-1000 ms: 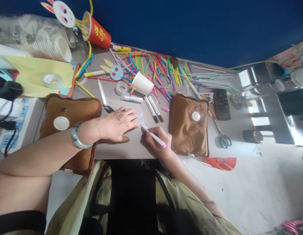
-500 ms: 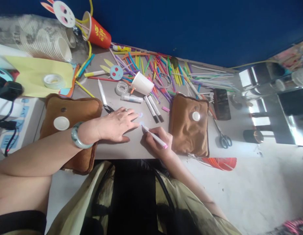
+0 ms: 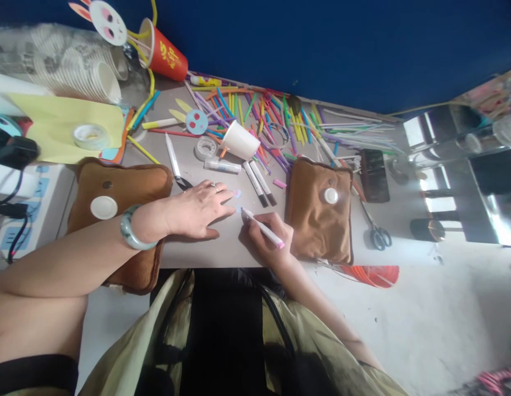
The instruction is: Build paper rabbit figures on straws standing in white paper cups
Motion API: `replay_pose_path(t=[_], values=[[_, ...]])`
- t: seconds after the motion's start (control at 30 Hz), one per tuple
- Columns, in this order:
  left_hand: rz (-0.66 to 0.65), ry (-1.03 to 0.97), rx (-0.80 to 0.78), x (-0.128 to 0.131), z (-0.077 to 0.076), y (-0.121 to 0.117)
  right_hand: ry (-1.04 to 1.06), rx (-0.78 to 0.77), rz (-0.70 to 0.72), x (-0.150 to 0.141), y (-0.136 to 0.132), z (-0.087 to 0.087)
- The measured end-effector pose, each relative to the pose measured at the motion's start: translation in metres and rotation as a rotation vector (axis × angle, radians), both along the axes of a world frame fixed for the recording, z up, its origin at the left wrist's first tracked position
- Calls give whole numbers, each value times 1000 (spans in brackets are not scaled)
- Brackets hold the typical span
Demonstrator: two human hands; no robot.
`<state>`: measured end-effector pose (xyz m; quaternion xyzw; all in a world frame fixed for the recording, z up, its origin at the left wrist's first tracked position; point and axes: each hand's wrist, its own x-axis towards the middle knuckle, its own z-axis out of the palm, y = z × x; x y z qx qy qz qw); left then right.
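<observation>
My right hand is closed around a white marker with a pink end, its tip slanting down to the left. Just beyond that tip lie small pale blue and pink paper pieces, partly covered by my fingers. My left hand rests flat with its fingers spread, the fingertips touching or right beside these pieces. Two capped markers lie above my right hand. A clear-barrelled glue tube, a tape roll and a white paper cup are behind my left hand.
Brown cushioned pouches stand on both sides, one under my left forearm and one at right. Scissors lie farther right. Many coloured pipe-cleaner-like sticks cover the back. Stacked paper cups and a red cup stand back left.
My right hand and the marker have shifted slightly to the right, and the tip has drawn away a little from the paper pieces. My left hand has stayed in place.
</observation>
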<state>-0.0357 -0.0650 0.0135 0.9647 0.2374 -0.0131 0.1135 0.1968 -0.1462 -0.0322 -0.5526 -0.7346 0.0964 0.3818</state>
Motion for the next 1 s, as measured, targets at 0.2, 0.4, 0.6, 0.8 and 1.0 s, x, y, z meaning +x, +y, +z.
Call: replay_pose_path(t=[0.2, 0.4, 0.6, 0.8, 1.0], values=[[-7, -20, 3, -1, -2, 1, 2, -40, -3, 0, 0, 0], [4, -55, -12, -2, -4, 0, -5, -58, 5, 1, -1, 1], [-3, -35, -3, 0, 0, 1, -8, -50, 19, 0, -1, 2], [1, -35, -14, 0, 0, 0, -8, -29, 33, 0, -1, 3], [4, -41, -23, 0, 0, 1, -12, -19, 17, 0, -1, 1]])
